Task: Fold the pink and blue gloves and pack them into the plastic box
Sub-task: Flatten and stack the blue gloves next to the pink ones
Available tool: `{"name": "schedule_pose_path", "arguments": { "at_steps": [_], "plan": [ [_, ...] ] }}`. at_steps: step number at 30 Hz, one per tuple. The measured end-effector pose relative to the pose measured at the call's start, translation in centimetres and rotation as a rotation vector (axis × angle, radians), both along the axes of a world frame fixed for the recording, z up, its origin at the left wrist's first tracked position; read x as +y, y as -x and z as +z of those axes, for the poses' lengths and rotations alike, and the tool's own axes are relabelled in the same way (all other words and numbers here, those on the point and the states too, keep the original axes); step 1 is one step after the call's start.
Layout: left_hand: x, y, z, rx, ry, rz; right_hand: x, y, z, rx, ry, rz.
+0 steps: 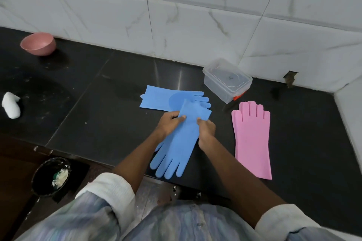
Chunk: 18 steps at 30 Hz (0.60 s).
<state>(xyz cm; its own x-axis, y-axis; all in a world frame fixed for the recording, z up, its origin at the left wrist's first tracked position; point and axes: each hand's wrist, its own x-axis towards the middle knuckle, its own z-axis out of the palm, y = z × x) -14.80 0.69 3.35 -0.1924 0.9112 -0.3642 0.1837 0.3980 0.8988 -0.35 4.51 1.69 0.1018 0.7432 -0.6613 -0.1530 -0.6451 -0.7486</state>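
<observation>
**On the black counter: three gloves, one box**

On the black counter (98,88) I see wide bare room to the left of the gloves and a narrower strip to the right, closed off by the tiled wall (195,25) behind and its corner at far right. The counter's front edge runs just under the held glove's fingertips.

I count two blue gloves and one pink. The pink glove (252,141) lies flat at the right, well apart from my hands, fingers toward the wall. One blue glove (162,100) lies flat behind my hands, fingers pointing right. The other, the held glove (180,143), has its cuff lifted and its fingers hanging toward me.

One plastic box (227,80) sits near the wall, lid on, just beyond the pink glove.

My left hand (170,121) and right hand (205,129) both pinch the held glove near its cuff, fingers curled tight on it.

One pink bowl (38,43) sits far left.
</observation>
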Motion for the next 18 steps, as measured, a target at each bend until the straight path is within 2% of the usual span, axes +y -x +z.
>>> {"name": "schedule_pose_path", "arguments": {
  "at_steps": [2, 5, 7, 14, 16, 18],
  "plan": [
    [1.5, 0.5, -0.1, 0.230, -0.016, -0.062, 0.7, -0.9, 0.0, -0.035, -0.018, -0.124],
    [2.9, 1.4, -0.6, 0.811, -0.019, -0.215, 2.0, -2.6, -0.1, -0.210, 0.039, -0.230],
    [3.5, 1.6, -1.3, 1.005, -0.019, -0.358, 2.7, -3.4, -0.1, -0.274, 0.072, -0.224],
    [5.6, 0.8, -2.3, 1.366, -0.091, -0.528, 3.0, -4.5, 0.0, -0.242, 0.098, -0.021],
    [5.4, 0.2, -2.2, 1.372, -0.055, -0.557, 2.8, -4.7, -0.1, -0.296, 0.087, 0.006],
    [5.1, -0.8, -2.0, 1.274, 0.026, -0.529, 2.7, -5.0, -0.1, -0.332, 0.088, 0.008]
  ]
}}
